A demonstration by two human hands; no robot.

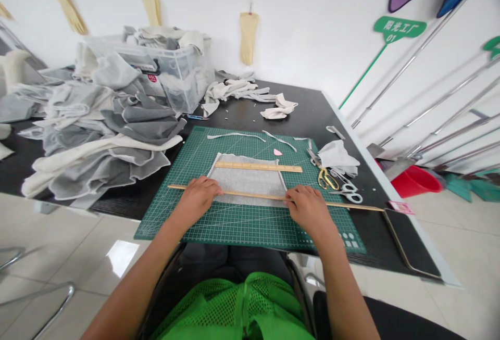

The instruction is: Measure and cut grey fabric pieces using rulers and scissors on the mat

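A piece of light grey cloth (250, 179) lies flat on the green cutting mat (234, 230). Across its near part runs a long wooden ruler (253, 194), which sticks out past the mat on the right. My left hand (200, 194) grips this ruler by the cloth's left edge, fingers closed. At the cloth's right edge, my right hand (307, 205) is closed on the same ruler. A shorter wooden ruler (260, 166) rests across the cloth's far part, touched by neither hand. Beyond it lie a pink chip of chalk-like material (277, 152) and thin cloth strips (236, 135).
Gold-handled scissors (327, 179), white-handled scissors (350, 192) and cloth scraps (339, 158) lie to the right. A phone (412, 241) sits at the table's right edge. Grey cloth (97, 137) is heaped left, beside a filled plastic bin (182, 77). A red bucket (416, 181) stands on the floor.
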